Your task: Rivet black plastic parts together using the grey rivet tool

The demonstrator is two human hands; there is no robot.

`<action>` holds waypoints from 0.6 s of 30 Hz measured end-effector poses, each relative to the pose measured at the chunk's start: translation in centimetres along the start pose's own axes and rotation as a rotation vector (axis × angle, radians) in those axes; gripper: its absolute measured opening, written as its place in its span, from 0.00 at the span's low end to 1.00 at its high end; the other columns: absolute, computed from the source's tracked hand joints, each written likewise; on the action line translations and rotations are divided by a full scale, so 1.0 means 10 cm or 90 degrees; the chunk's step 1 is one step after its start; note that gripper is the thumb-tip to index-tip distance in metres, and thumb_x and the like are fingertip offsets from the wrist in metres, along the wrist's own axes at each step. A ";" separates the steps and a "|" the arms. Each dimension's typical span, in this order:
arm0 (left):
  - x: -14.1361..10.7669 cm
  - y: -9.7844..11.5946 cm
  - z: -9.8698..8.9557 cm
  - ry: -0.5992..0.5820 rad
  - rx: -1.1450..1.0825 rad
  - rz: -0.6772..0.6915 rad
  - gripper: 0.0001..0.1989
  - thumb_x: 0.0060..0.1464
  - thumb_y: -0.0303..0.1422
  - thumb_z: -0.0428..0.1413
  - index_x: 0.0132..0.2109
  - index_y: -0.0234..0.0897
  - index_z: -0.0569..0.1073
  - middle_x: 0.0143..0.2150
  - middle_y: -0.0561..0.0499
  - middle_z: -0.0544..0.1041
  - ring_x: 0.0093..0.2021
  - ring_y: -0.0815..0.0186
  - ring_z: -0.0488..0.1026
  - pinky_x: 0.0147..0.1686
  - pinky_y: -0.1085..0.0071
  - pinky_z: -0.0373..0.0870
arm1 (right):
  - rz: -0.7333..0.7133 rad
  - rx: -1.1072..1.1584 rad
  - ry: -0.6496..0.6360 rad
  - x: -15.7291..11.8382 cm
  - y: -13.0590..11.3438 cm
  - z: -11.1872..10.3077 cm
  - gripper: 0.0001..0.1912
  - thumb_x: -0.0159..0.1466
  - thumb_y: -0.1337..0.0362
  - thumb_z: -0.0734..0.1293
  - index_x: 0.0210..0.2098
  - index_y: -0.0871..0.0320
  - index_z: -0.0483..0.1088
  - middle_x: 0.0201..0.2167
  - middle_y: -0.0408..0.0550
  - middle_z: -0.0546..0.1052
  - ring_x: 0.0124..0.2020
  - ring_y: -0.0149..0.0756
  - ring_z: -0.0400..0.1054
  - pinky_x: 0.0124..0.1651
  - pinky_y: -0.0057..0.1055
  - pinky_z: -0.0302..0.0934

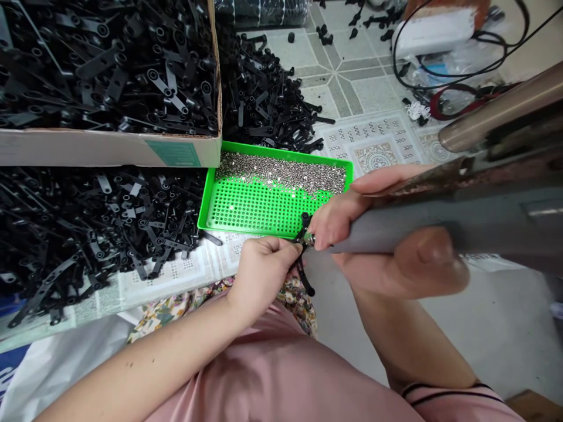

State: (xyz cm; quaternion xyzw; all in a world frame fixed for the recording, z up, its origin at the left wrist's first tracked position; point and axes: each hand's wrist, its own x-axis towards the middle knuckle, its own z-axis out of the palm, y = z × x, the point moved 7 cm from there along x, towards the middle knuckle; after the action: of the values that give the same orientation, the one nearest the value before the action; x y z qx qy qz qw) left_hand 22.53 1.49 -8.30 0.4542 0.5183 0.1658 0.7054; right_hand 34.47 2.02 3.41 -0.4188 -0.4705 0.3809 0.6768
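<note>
My left hand (261,266) pinches a slim black plastic part (308,284), which has several arms, just in front of the green tray. My right hand (373,274) is wrapped around a thick grey electric screwdriver (396,225), whose metal tip meets the black part beside my left fingertips. The exact contact point is partly hidden by fingers. Behind both hands, the green perforated tray (253,214) holds many small silvery screws (285,173), heaped along its far side.
A cardboard box (88,146) full of black plastic parts stands at the left. Loose black parts (145,217) lie in front of it, and another pile (264,99) lies behind the tray. A black cable (461,82) loops at the back right. A tan cylinder (497,108) juts in from the right.
</note>
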 end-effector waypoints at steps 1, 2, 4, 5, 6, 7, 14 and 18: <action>0.00 0.01 0.00 0.001 0.002 0.006 0.14 0.50 0.37 0.55 0.21 0.34 0.72 0.17 0.53 0.69 0.19 0.72 0.58 0.20 0.74 0.54 | -0.004 0.000 -0.022 0.00 0.01 0.02 0.18 0.55 0.47 0.68 0.37 0.52 0.71 0.18 0.40 0.72 0.16 0.36 0.65 0.21 0.37 0.62; 0.00 0.01 0.00 0.002 0.003 0.012 0.15 0.50 0.37 0.55 0.20 0.34 0.71 0.17 0.54 0.69 0.19 0.72 0.59 0.20 0.74 0.54 | -0.001 0.002 -0.035 -0.01 0.02 0.03 0.19 0.54 0.46 0.68 0.38 0.52 0.70 0.18 0.40 0.72 0.16 0.36 0.65 0.21 0.37 0.62; 0.01 0.02 0.00 0.000 0.005 0.022 0.16 0.50 0.37 0.54 0.19 0.35 0.69 0.16 0.54 0.68 0.19 0.71 0.60 0.21 0.74 0.55 | 0.012 0.004 -0.028 -0.02 0.05 0.01 0.20 0.53 0.45 0.68 0.37 0.52 0.70 0.18 0.40 0.72 0.15 0.36 0.65 0.21 0.37 0.62; 0.01 0.03 -0.01 0.000 0.005 0.024 0.16 0.50 0.37 0.54 0.19 0.35 0.69 0.16 0.54 0.68 0.19 0.71 0.60 0.21 0.74 0.56 | 0.009 0.008 -0.013 -0.02 0.06 -0.02 0.20 0.54 0.46 0.68 0.38 0.53 0.70 0.18 0.40 0.72 0.15 0.36 0.65 0.21 0.37 0.62; 0.00 0.02 -0.01 -0.001 0.003 0.021 0.16 0.50 0.38 0.54 0.20 0.35 0.69 0.17 0.54 0.68 0.19 0.71 0.61 0.21 0.74 0.56 | -0.013 0.017 0.011 -0.03 0.04 -0.07 0.20 0.55 0.46 0.67 0.38 0.54 0.70 0.18 0.40 0.71 0.15 0.35 0.65 0.21 0.36 0.62; 0.00 0.02 -0.01 -0.003 0.001 0.017 0.15 0.51 0.38 0.55 0.20 0.34 0.70 0.17 0.54 0.68 0.19 0.71 0.61 0.22 0.74 0.56 | -0.048 0.025 0.043 -0.03 0.02 -0.14 0.19 0.56 0.47 0.67 0.39 0.55 0.70 0.17 0.40 0.71 0.15 0.35 0.64 0.20 0.35 0.62; -0.04 -0.04 0.01 -0.020 -0.087 -0.033 0.08 0.43 0.34 0.62 0.27 0.34 0.72 0.22 0.56 0.70 0.23 0.73 0.64 0.24 0.76 0.58 | -0.061 -0.071 0.272 -0.07 0.16 -0.80 0.14 0.55 0.52 0.64 0.34 0.55 0.72 0.11 0.37 0.65 0.09 0.31 0.57 0.12 0.30 0.54; -0.04 -0.03 0.02 -0.001 -0.106 -0.056 0.06 0.39 0.28 0.63 0.27 0.33 0.73 0.22 0.57 0.70 0.21 0.75 0.63 0.23 0.77 0.58 | -0.065 -0.089 0.262 -0.09 0.23 -0.88 0.14 0.55 0.51 0.64 0.33 0.54 0.71 0.12 0.38 0.65 0.09 0.31 0.57 0.13 0.31 0.54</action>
State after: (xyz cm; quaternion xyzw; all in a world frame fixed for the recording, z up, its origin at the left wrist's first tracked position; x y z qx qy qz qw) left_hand 22.48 0.96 -8.26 0.3708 0.5216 0.1771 0.7477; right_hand 42.34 0.16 -0.81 -0.5092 -0.3682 0.2189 0.7464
